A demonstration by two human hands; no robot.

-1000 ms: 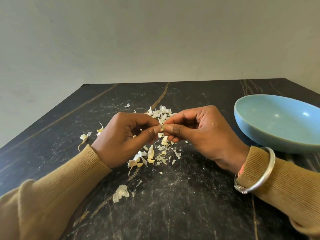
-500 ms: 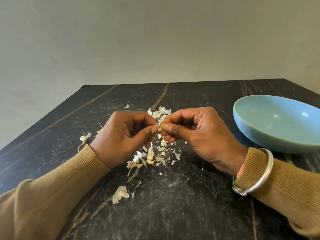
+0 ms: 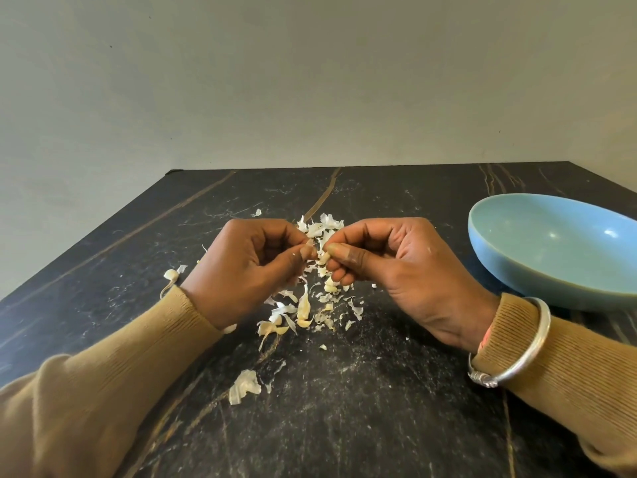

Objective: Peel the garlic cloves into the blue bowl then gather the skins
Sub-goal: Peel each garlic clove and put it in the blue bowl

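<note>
My left hand (image 3: 251,267) and my right hand (image 3: 389,267) meet above the middle of the black table, thumbs tip to tip. Between them they pinch a small garlic clove (image 3: 322,258), mostly hidden by the fingers. Under and behind the hands lies a scatter of pale garlic skins (image 3: 306,312), with more white skins (image 3: 324,225) just beyond the fingertips. The blue bowl (image 3: 517,270) stands to the right of my right hand; what shows of its inside holds nothing.
The black marble-look table (image 3: 344,426) reaches back to a plain wall. A loose skin piece (image 3: 244,386) lies near the front centre. Another garlic bit (image 3: 170,274) sits left of my left wrist. A silver bangle (image 3: 517,350) circles my right wrist.
Both hands stay together at the same spot over the skins; fingertips shift slightly as they work the clove. The bowl has not moved.
</note>
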